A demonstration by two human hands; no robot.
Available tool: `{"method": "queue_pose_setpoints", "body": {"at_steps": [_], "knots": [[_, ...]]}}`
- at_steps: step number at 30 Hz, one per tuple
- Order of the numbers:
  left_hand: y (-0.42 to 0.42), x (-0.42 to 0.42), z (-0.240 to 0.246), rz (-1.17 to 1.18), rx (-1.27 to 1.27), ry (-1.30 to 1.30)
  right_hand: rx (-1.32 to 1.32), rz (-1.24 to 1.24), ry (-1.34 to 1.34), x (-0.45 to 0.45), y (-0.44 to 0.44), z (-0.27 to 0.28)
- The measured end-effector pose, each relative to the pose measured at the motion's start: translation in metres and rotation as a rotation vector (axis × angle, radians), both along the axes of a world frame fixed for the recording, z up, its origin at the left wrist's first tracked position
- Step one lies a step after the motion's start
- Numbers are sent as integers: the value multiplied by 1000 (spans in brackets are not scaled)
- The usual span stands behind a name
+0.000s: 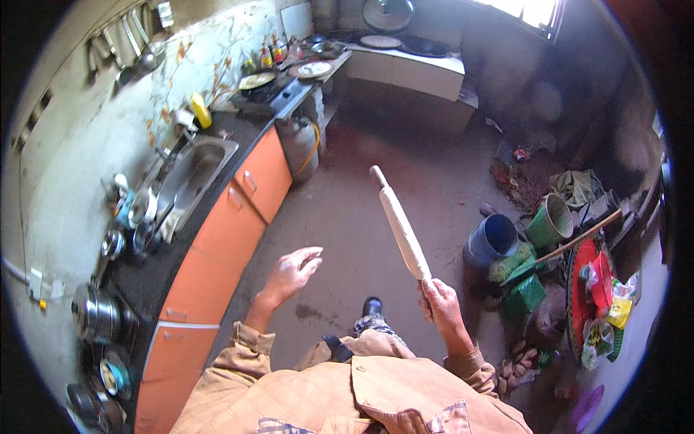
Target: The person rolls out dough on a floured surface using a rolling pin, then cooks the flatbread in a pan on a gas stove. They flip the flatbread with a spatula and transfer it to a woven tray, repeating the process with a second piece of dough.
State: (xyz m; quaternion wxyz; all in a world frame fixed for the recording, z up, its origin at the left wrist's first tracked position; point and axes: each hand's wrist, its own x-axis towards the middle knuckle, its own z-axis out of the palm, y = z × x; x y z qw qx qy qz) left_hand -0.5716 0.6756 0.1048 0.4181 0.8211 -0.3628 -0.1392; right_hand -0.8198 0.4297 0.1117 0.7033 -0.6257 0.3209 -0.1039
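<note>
My right hand (440, 304) is closed around the lower handle of a wooden rolling pin (404, 233), which points up and away from me over the floor. Its body looks pale, as if floured. To the left, my left hand (291, 274) hangs in the air, fingers apart and slightly bent, holding nothing. Whitish dust shows on its fingertips. Farther off, a plate with white powder (314, 69) stands near the gas stove (271, 97), and a round pale flatbread or lid (257, 81) lies over the stove.
Orange cabinets (217, 260) and a dark counter with a steel sink (198, 168) run along my left. A gas cylinder (298, 144) stands at their far end. On the right are a blue bucket (492, 238), a green bucket (550, 219), a long wooden handle (580, 236) and potatoes or similar roots (515, 369).
</note>
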Motion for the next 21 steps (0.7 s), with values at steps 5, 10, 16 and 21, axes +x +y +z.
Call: {"method": "queue_pose_setpoints", "body": {"at_steps": [5,10,16,21], "knots": [[-29,98,-9,237,114,122,26,27,-12,117,-100,14],[-9,187,-49,473,133,117,65,117,-61,243,-174,18],[-79,320,-52,553,128,189,140,178,-108,402,-241,-1],[-145,476,-74,487,72,137,251,184,-128,531,-302,-3]]}}
